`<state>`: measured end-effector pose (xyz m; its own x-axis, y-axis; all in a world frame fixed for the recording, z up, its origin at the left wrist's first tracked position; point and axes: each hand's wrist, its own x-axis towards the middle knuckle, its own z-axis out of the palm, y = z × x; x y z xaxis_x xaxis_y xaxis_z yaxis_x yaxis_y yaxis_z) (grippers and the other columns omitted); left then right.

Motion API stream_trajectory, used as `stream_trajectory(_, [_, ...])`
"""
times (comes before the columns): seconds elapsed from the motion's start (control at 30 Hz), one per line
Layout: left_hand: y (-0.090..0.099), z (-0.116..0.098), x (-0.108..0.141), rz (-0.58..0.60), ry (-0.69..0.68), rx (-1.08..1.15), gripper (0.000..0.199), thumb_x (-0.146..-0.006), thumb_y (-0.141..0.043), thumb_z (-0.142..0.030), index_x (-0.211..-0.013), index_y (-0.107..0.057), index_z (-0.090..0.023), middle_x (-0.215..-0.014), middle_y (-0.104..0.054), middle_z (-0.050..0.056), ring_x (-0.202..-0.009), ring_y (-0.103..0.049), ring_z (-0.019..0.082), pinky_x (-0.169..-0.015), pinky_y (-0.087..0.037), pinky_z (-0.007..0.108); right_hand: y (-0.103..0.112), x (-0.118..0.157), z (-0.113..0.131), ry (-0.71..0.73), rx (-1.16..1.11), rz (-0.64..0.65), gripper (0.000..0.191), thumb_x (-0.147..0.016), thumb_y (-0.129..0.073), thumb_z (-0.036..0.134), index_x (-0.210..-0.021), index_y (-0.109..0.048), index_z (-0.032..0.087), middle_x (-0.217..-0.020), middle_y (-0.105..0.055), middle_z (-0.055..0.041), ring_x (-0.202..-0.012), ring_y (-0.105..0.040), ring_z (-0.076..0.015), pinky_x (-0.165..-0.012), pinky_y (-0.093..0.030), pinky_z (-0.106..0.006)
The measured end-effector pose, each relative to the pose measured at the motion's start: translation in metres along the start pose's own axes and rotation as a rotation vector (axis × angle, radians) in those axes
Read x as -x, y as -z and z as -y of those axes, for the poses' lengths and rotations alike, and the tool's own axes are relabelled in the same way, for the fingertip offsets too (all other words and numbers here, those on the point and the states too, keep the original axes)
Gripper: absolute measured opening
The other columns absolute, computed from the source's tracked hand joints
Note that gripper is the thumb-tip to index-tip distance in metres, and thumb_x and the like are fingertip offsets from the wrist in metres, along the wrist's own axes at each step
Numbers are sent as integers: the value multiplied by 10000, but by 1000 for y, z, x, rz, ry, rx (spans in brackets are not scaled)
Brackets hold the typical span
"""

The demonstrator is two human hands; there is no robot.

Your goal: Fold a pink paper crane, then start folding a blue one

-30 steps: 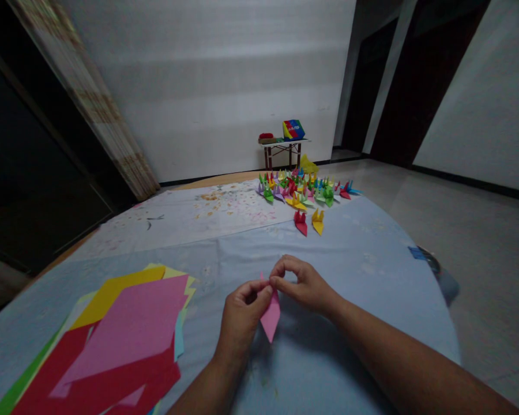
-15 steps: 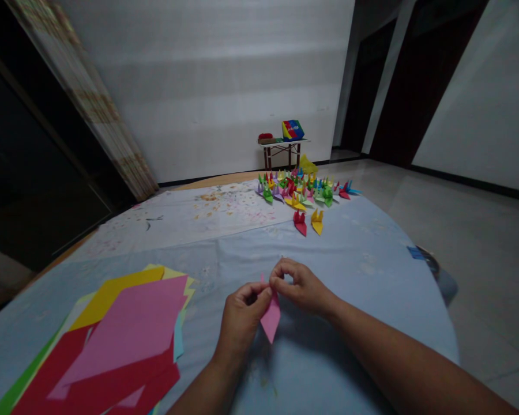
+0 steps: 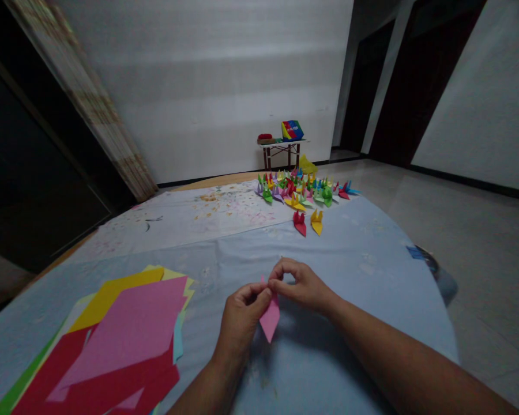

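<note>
A folded pink origami crane, its wing pointing down toward me, is held between both hands above the tablecloth. My left hand pinches it from the left with thumb and forefinger. From the right, my right hand closes thumb and fingertip on its upper part, right beside the left thumb. A thin pink tip shows above my fingers; the rest of the upper part is hidden by them. Beyond my hands stand a red paper crane and a yellow paper crane.
A stack of coloured paper sheets lies at the left on the blue tablecloth. Many finished paper cranes crowd the table's far right. Behind stands a small bench with a colourful bag. A stool is beyond the right edge.
Almost nothing differs. Both hands keep their pinch on the pink paper, with only a very slight shift of the fingers and the view.
</note>
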<state>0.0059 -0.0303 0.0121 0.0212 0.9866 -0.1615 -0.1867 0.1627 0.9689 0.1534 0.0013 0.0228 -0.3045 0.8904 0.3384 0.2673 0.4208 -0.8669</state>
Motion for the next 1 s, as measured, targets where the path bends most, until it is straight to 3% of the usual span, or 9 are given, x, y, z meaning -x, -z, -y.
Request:
stream_trajectory(0.23, [-2,-2,0,-4,2,45,348,-562,-759,-287,-874,-677,-156,-699,-670,10,-562,-567,101,-574,-428,206,3,-3,-5,-34,-80,-26,177,-763,-571,325,-710,-611,161,-724,-582,-8,-723,-536,-136,-711,-406,-266])
stream_trajectory(0.37, [1,3,-5,-23,11,107,374,-549,-771,-278,-885,-671,-150,-706,-658,9,-549,-565,94,-567,-437,207,5,-6,-13,-125,-172,-96,270,-799,-513,410,-804,-621,163,-770,-608,-16,-763,-539,-143,-736,-408,-271])
stream_trajectory(0.5, [5,7,-10,-11,12,148,377,-556,-770,-280,-894,-660,-152,-704,-653,2,-556,-561,93,-550,-439,201,4,-7,-19,-159,-205,-80,280,-774,-542,423,-766,-619,154,-716,-607,-8,-704,-534,-128,-695,-413,-255])
stream_trajectory(0.77, [4,4,-9,-1,26,184,384,-526,-785,-272,-864,-652,-144,-688,-646,-5,-546,-558,94,-532,-446,204,1,-5,-16,-39,-56,-71,127,-727,-611,285,-759,-641,166,-721,-585,-8,-719,-536,-132,-714,-417,-267])
stream_trajectory(1.0, [4,5,-9,25,13,198,374,-560,-769,-262,-884,-639,-129,-695,-648,10,-528,-557,89,-517,-450,200,0,-5,-18,1,-15,-72,129,-719,-624,272,-785,-641,163,-737,-582,-16,-714,-541,-133,-700,-429,-265])
